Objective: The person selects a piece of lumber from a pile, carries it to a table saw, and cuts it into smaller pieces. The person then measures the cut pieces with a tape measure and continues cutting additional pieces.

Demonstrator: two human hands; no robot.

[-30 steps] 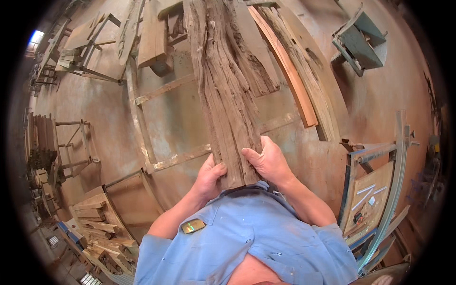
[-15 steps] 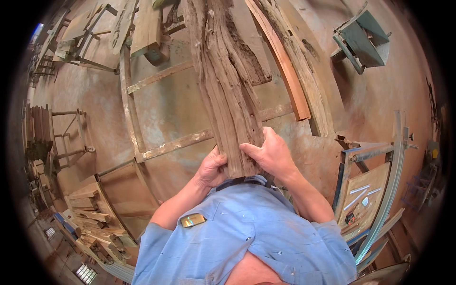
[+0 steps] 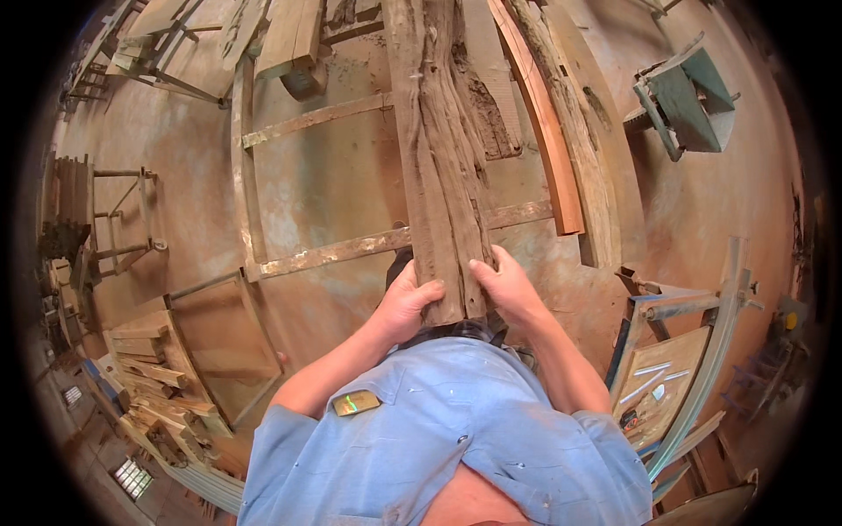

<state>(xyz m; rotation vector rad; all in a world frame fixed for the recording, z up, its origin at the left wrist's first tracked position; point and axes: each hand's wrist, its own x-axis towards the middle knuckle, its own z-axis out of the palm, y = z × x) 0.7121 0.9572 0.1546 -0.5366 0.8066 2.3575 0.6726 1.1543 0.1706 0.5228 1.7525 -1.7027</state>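
Head view: your left grip (image 3: pixel 408 302) and right grip (image 3: pixel 509 287) are clamped on the near end of the weathered plank (image 3: pixel 443 175), which runs to twelve o'clock across a metal frame (image 3: pixel 333 252); reddish beam (image 3: pixel 546 131) at one, green stand (image 3: pixel 681 105) at two, stacked wood (image 3: pixel 156 374) at eight.

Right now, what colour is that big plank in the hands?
The plank is brown, streaked darker lengthwise; the head view shows it best.

Even light, fisheye-bent edges, black corners.
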